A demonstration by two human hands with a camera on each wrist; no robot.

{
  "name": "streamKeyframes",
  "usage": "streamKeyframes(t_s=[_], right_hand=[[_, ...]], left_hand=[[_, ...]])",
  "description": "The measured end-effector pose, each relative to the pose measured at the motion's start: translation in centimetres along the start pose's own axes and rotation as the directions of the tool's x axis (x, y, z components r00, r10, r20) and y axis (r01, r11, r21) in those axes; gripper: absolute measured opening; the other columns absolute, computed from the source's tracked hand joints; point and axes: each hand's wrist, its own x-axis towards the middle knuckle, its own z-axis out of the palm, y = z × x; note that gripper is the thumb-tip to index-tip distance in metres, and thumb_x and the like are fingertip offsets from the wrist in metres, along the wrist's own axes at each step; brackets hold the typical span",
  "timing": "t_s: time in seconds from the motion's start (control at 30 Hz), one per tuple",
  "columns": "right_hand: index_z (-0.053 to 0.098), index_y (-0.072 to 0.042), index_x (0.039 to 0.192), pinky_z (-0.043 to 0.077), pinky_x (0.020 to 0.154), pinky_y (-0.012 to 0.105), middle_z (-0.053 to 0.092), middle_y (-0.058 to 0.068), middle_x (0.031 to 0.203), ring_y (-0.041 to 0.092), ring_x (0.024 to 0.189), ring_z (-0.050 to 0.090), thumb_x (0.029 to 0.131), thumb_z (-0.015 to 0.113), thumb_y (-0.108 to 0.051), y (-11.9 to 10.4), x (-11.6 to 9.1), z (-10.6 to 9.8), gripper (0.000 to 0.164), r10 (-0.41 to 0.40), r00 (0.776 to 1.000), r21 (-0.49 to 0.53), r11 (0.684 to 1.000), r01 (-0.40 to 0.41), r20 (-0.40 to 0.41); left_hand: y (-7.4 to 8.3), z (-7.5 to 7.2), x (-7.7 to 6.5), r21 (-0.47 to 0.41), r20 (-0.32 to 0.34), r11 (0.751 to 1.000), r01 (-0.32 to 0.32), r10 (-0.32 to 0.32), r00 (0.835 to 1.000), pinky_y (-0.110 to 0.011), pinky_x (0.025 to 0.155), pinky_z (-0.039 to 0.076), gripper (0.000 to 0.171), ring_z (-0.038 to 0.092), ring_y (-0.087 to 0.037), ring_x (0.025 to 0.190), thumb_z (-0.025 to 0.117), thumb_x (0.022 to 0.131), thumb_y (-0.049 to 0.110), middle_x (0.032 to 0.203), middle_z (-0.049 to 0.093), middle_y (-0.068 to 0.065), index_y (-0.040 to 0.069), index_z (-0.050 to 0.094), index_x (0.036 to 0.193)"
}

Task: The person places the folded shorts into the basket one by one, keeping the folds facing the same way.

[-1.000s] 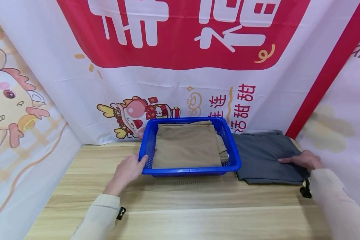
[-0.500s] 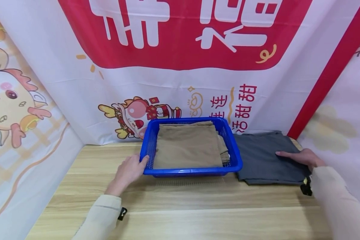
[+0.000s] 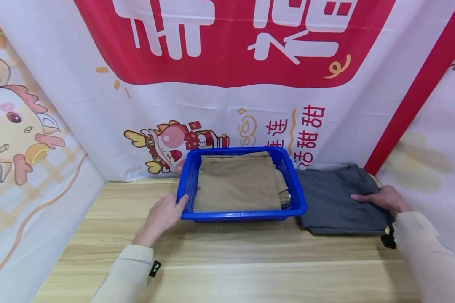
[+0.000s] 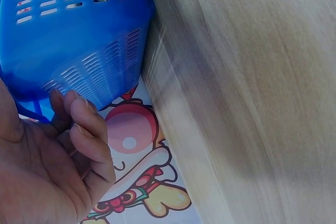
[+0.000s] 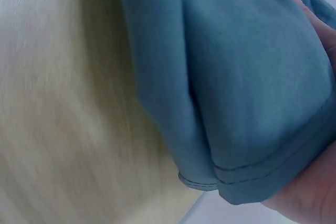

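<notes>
A blue plastic basket (image 3: 242,216) with slotted walls holds a folded khaki garment (image 3: 236,185). My left hand (image 3: 163,216) grips the basket's left rim near the front corner, thumb over the rim. Curled fingers (image 4: 89,124) show beside the slotted wall in the left wrist view. Right of the basket lies a folded dark grey garment (image 3: 335,206). My right hand (image 3: 389,198) holds its right side, thumb on top and the other fingers hidden underneath. In the right wrist view, the garment's stitched hem (image 5: 257,182) hangs in folds beside the palm.
The wooden table (image 3: 227,269) extends in front of the basket. A printed cloth backdrop (image 3: 220,101) rises right behind basket and garment. More printed cloth closes off the left side (image 3: 30,139) and the right side (image 3: 436,139).
The right side of the grey garment has risen slightly and bulges more, along with my right hand. My left hand and the basket stay in place.
</notes>
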Motion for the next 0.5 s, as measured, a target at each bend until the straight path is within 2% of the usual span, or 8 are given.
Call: streamKeyframes(t_s=[0.07, 0.2, 0.27, 0.37, 0.5], right_hand=[[0.044, 0.001, 0.087, 0.051, 0.076, 0.037, 0.055, 0.015, 0.090, 0.038, 0.100, 0.055, 0.082, 0.075, -0.062, 0.1, -0.2, -0.3, 0.071, -0.025, 1.000, -0.048, 0.999, 0.025, -0.001], [0.054, 0.007, 0.090, 0.052, 0.076, 0.038, 0.061, 0.017, 0.091, 0.038, 0.095, 0.058, 0.083, 0.077, -0.057, 0.5, -0.6, -0.6, 0.068, -0.093, 0.996, -0.112, 0.990, 0.091, -0.011], [0.059, 0.005, 0.091, 0.051, 0.074, 0.037, 0.063, 0.015, 0.088, 0.034, 0.090, 0.059, 0.083, 0.079, -0.054, 0.7, -0.7, -0.7, 0.063, -0.133, 0.991, -0.138, 0.982, 0.130, -0.010], [0.058, 0.000, 0.084, 0.047, 0.069, 0.033, 0.056, 0.007, 0.077, 0.027, 0.080, 0.058, 0.083, 0.080, -0.051, 1.1, -1.0, -0.6, 0.055, -0.185, 0.983, -0.186, 0.965, 0.183, 0.003], [0.043, -0.012, 0.069, 0.040, 0.062, 0.030, 0.033, -0.004, 0.063, 0.019, 0.064, 0.048, 0.082, 0.083, -0.047, 1.5, -1.3, -0.6, 0.055, -0.223, 0.975, -0.212, 0.952, 0.223, 0.025]], left_hand=[[0.0, 0.0, 0.0, -0.005, 0.000, 1.000, -0.001, 0.001, 1.000, -0.033, 0.055, 0.042, 0.051, 0.058, -0.023, 0.066, 0.041, 0.108, 0.042, 0.079, 0.062, -0.009, -0.004, 0.062, 0.118], [-0.1, 0.0, 0.0, -0.002, -0.009, 1.000, -0.005, 0.005, 1.000, -0.033, 0.054, 0.041, 0.049, 0.056, -0.023, 0.064, 0.042, 0.108, 0.042, 0.077, 0.061, -0.009, -0.003, 0.062, 0.111], [-0.1, 0.0, 0.0, -0.003, -0.011, 1.000, -0.007, 0.007, 1.000, -0.033, 0.054, 0.041, 0.048, 0.056, -0.023, 0.064, 0.042, 0.108, 0.041, 0.077, 0.060, -0.009, -0.002, 0.062, 0.111], [-0.1, -0.1, -0.1, -0.005, -0.012, 1.000, -0.014, 0.013, 1.000, -0.033, 0.053, 0.040, 0.047, 0.055, -0.023, 0.063, 0.042, 0.108, 0.041, 0.076, 0.059, -0.009, -0.001, 0.062, 0.108], [-0.1, -0.1, -0.1, -0.007, -0.009, 1.000, -0.019, 0.019, 1.000, -0.032, 0.053, 0.039, 0.045, 0.054, -0.022, 0.061, 0.042, 0.108, 0.041, 0.075, 0.058, -0.009, 0.000, 0.061, 0.105]])
